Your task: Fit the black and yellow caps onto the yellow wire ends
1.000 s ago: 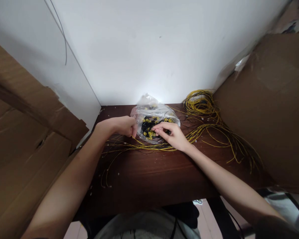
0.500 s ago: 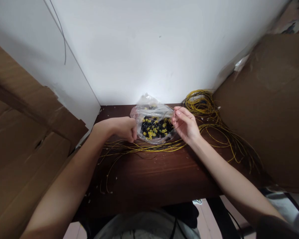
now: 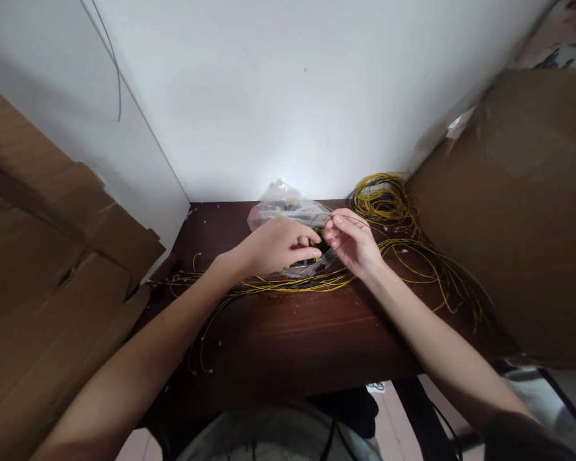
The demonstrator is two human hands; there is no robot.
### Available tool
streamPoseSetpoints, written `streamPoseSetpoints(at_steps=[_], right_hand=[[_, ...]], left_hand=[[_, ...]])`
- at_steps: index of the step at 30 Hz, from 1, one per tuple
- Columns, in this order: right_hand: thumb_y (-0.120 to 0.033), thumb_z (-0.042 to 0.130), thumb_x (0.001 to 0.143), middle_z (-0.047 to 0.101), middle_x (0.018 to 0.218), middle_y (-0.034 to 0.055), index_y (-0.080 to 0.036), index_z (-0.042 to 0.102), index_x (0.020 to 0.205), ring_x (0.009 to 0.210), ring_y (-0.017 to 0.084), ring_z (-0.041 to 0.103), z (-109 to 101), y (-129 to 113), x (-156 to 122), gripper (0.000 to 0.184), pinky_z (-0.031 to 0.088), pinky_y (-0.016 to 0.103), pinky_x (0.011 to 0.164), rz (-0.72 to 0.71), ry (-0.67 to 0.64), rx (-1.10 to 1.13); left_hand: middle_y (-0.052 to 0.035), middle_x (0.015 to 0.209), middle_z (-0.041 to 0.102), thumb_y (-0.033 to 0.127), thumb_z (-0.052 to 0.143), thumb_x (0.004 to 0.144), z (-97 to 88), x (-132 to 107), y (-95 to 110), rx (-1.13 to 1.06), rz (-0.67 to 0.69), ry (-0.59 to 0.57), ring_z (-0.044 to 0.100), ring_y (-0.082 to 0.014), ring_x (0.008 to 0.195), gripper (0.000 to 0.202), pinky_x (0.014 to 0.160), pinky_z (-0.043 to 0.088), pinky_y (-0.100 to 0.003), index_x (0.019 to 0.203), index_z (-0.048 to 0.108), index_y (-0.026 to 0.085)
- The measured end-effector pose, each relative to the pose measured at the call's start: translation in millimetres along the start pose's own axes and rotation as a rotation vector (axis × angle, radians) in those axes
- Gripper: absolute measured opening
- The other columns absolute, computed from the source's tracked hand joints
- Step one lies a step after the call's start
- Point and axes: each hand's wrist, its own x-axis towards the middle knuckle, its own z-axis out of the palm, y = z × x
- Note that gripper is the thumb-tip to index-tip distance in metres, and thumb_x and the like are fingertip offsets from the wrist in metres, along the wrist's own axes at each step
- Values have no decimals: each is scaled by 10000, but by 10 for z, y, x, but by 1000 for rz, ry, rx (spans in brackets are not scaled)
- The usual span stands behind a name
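Our right hand (image 3: 355, 242) pinches a thin dark wire (image 3: 319, 215) while our left hand (image 3: 320, 247), fingers parted, overhangs a clear plastic bag (image 3: 292, 209) of black and yellow pieces (image 3: 323, 242).

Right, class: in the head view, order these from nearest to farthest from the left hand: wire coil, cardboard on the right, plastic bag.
1. Plastic bag: partly covered by the left hand.
2. Wire coil: to the right, towards the back.
3. Cardboard on the right: farther right, past the coil.
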Motion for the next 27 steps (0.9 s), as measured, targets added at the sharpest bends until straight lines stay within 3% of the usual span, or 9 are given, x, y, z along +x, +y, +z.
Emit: streamPoseSetpoints(at_steps=[3,7,10,15,23,27], right_hand=[[-266,742,639,660,678,-21,-208,641,741,576,83,597,0,-7,-9,155,471,189,502,26,-61,34],[-301,722,676,666,756,-6,-218,643,752,647,108,610,-1,10,-13,138,508,248,597,-30,-137,-36],[-334,703,705,651,707,-6,-209,654,758,631,118,596,6,35,-30,144,502,276,628,-128,-165,-263],[-388,569,821,626,641,1,-178,649,750,513,97,514,22,80,-86,235,413,241,508,-245,-200,-699],[-434,496,851,529,510,-14,-169,572,552,485,91,422,-9,52,-86,406,325,235,513,-402,-168,-1137],[-415,476,852,412,433,-30,-160,472,454,441,74,338,-101,12,-37,472,277,233,497,-401,-54,-1258]], left_hand=[[11,550,515,285,495,842,69,25,13,-35,-16,43,381,-76,506,260,507,278,-238,700,634,118],[-10,550,576,292,482,850,62,28,31,-87,-70,51,406,-73,473,296,470,274,-236,697,666,117],[-37,642,657,280,492,843,15,16,23,-84,-76,97,473,-78,520,279,502,317,-228,744,699,121],[-55,699,688,276,493,825,-118,-32,-28,30,-169,163,507,-90,594,277,571,352,-228,795,719,120],[-25,567,599,319,479,807,-369,-129,-148,191,-266,26,404,-72,515,317,544,301,-246,730,704,110],[-22,584,586,304,479,797,-466,-173,-167,174,-272,-66,437,-86,549,304,563,309,-245,726,698,106]])
